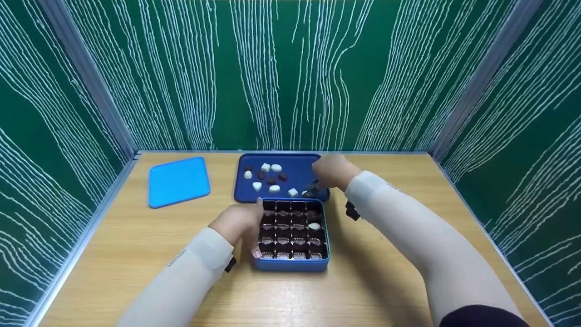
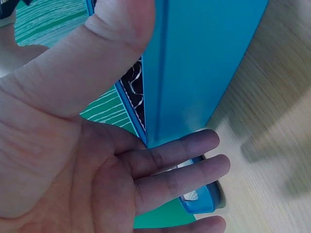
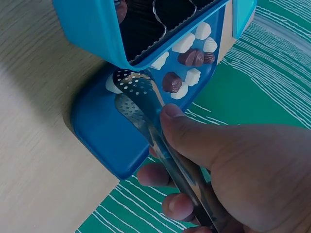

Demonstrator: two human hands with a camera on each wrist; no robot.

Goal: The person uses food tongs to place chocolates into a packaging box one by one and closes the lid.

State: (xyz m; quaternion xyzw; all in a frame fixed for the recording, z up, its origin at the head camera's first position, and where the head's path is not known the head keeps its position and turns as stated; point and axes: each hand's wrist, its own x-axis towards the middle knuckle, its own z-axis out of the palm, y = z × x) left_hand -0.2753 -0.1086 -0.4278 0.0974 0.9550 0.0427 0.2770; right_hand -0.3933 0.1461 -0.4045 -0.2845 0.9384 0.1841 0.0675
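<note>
A blue box (image 1: 290, 265) with a dark divided insert stands in the middle of the table. A white chocolate (image 1: 314, 225) lies in its right column, with a dark one behind it. My left hand (image 1: 240, 222) spans the box's left side, thumb at the near corner, fingers reaching straight past the far corner. My right hand (image 1: 335, 171) grips metal tongs (image 3: 170, 162) over the dark blue tray (image 1: 297, 165). Their perforated ends are slightly apart, by a white piece (image 3: 112, 86) partly hidden behind them. Several white and brown chocolates (image 3: 197, 57) lie on the tray.
A light blue lid (image 1: 179, 182) lies flat on the table (image 1: 218, 290) at the back left. The tray sits directly behind the box. Green panels (image 1: 299, 81) with white lines close off the back and both sides.
</note>
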